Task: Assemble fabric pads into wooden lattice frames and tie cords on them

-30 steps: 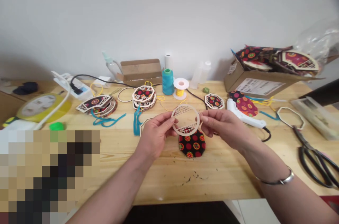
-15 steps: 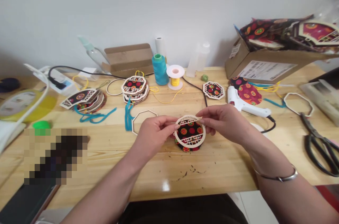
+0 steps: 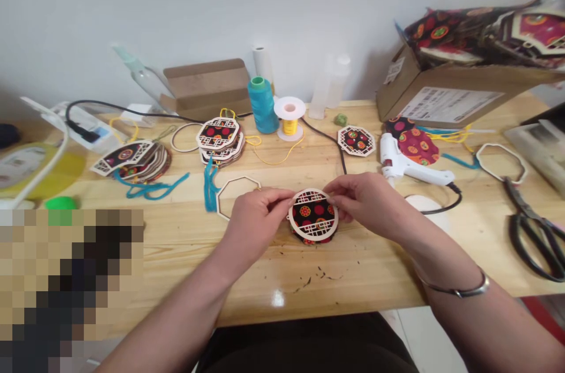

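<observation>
As both hands (image 3: 249,217) (image 3: 373,205) angle inward, fingers (image 3: 281,212) pinch the round frame (image 3: 312,237).

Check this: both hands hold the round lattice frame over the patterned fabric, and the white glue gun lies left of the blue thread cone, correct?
No, the white glue gun lies right of the blue thread cone, as the head view shows. The left hand and right hand do hold the round lattice frame over the patterned fabric.
</observation>
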Demonstrator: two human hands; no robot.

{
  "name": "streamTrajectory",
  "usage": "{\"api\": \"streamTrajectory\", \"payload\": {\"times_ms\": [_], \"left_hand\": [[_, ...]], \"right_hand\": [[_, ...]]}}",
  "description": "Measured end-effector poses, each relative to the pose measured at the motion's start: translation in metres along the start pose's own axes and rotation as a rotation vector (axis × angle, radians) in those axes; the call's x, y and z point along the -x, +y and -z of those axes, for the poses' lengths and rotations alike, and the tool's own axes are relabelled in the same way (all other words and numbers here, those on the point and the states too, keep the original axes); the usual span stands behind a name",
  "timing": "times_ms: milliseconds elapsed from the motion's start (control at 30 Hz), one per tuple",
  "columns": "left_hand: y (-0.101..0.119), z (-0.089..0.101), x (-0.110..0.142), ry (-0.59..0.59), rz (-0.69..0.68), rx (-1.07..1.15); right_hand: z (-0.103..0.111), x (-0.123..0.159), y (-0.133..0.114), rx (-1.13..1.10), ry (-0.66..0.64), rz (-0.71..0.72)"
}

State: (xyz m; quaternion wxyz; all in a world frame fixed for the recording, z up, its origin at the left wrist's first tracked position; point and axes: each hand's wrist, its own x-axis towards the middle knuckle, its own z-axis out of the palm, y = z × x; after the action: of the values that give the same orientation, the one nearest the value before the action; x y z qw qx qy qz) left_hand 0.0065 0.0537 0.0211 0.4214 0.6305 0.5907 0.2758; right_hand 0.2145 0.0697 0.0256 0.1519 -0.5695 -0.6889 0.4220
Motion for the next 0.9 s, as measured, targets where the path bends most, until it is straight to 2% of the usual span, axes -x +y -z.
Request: {"api": "streamTrajectory", "payload": {"times_ms": [333, 800, 900], "left_hand": [[-0.001, -0.002, 0.000, 0.000, -0.083, -0.092], [-0.001, -0.004, 0.001, 0.008, -0.143, -0.218], [-0.002, -0.005, 0.001, 0.017, -0.127, -0.216]], "right_hand": [[0.003, 0.002, -0.008, 0.154, 0.042, 0.024], [0.003, 0.003, -0.013, 0.197, 0.011, 0.004], [0.006, 0.004, -0.012, 0.214, 0.039, 0.007]]}}
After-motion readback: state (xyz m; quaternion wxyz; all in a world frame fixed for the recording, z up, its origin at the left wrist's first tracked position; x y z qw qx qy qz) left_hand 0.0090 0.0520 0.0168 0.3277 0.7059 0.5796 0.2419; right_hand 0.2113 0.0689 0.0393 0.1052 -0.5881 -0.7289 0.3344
